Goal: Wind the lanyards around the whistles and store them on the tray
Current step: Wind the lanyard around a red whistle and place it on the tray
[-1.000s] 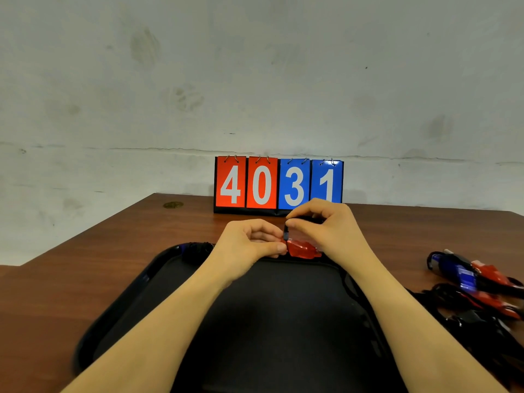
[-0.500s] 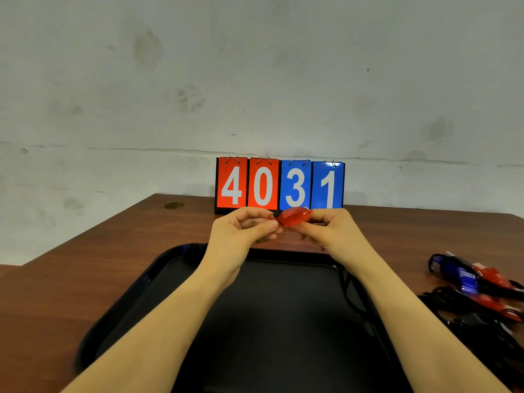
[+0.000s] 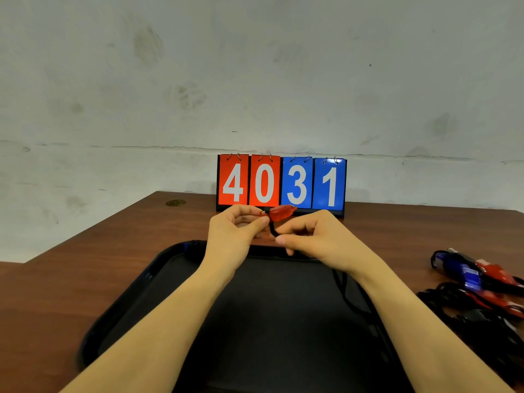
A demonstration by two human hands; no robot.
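Your left hand (image 3: pixel 235 236) still pinches the red whistle (image 3: pixel 280 212), raised off the tray (image 3: pixel 136 293) since a second ago (good), while your right hand (image 3: pixel 309 239) has dropped just below those fingers, pinching the black lanyard (image 3: pixel 272 229) to begin winding.

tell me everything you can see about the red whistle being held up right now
The translucent red plastic whistle is held in the air above the far rim of the black plastic tray, in front of the flip scoreboard. It lies roughly level, its tapered end pointing right. The left hand pinches its left end; a black lanyard cord drops from it to the right hand, which pinches the cord.
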